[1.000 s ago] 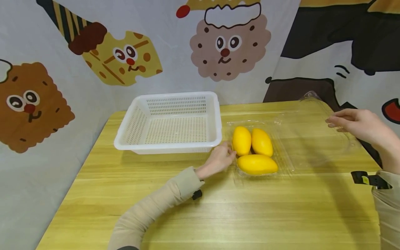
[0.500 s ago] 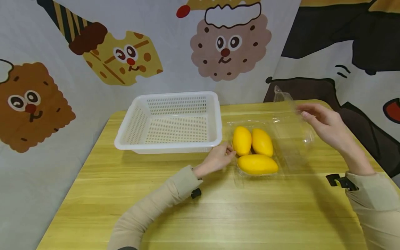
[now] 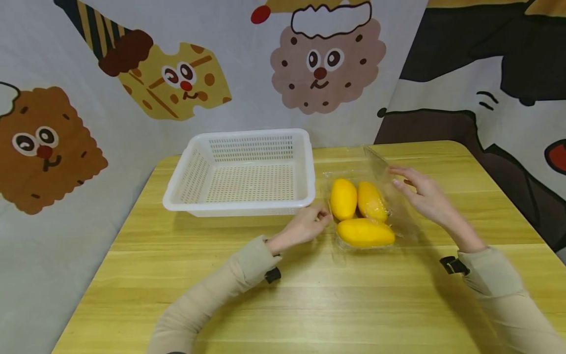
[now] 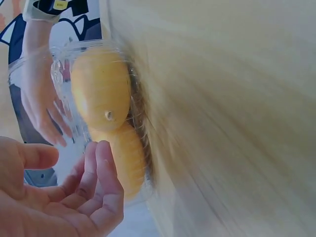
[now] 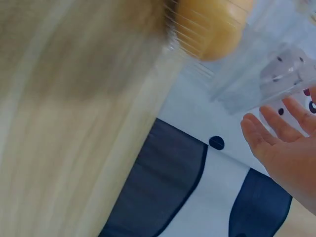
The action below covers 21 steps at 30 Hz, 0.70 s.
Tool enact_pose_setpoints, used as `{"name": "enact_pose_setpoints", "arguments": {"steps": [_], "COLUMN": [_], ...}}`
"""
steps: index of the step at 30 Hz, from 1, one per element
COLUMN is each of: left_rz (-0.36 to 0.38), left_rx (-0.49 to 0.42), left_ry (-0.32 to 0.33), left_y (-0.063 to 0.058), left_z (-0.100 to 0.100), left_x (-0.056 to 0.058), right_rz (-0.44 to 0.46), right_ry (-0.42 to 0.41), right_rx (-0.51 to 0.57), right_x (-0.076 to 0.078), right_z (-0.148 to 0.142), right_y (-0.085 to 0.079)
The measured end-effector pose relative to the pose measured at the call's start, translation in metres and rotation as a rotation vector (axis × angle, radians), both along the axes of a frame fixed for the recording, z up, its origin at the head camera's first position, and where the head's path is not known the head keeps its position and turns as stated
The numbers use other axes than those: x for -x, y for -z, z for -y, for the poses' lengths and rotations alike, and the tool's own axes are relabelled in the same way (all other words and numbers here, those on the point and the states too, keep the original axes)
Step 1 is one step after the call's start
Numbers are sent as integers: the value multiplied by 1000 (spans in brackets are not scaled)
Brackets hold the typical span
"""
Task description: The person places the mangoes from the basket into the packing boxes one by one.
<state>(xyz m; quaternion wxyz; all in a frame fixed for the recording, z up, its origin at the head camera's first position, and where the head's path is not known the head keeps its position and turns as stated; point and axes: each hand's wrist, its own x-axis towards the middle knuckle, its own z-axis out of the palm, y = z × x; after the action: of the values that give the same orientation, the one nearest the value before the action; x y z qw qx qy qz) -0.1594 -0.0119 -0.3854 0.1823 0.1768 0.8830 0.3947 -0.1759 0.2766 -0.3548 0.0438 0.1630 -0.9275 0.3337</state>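
Three yellow mangoes (image 3: 365, 233) lie in the base of a clear plastic clamshell box, two side by side behind and one crosswise in front. The box's hinged lid (image 3: 381, 169) stands steeply raised on the right side, leaning over the mangoes. My right hand (image 3: 420, 194) has its fingers against the lid's outer face; in the right wrist view its fingers (image 5: 281, 123) are extended and spread. At the box's left side is my left hand (image 3: 308, 224), fingertips right at the wall. The left wrist view shows those fingers (image 4: 106, 163) loosely bent, thumb apart from them.
A white perforated plastic basket (image 3: 239, 207) stands left of the box, its near right corner close to my left hand. The wooden table (image 3: 309, 305) ends at a hanging cloth (image 3: 239, 29) printed with cartoon biscuits and cheese.
My right hand has moved left, swinging the lid up from lying flat on the right and over toward the mangoes. My left hand has stayed at the box's left side.
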Motion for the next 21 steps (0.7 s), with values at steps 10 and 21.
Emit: {"name": "enact_pose_setpoints", "arguments": {"steps": [10, 21], "left_rz": [44, 103], "left_rx": [32, 22], "left_ry": [42, 137], "left_y": [-5, -2], "left_z": [2, 1], "left_x": [-6, -18], "right_rz": [13, 59], "right_ry": [14, 57], "right_rx": [-49, -46], "right_x": [0, -3], "right_z": [9, 16], "right_y": [18, 26]}}
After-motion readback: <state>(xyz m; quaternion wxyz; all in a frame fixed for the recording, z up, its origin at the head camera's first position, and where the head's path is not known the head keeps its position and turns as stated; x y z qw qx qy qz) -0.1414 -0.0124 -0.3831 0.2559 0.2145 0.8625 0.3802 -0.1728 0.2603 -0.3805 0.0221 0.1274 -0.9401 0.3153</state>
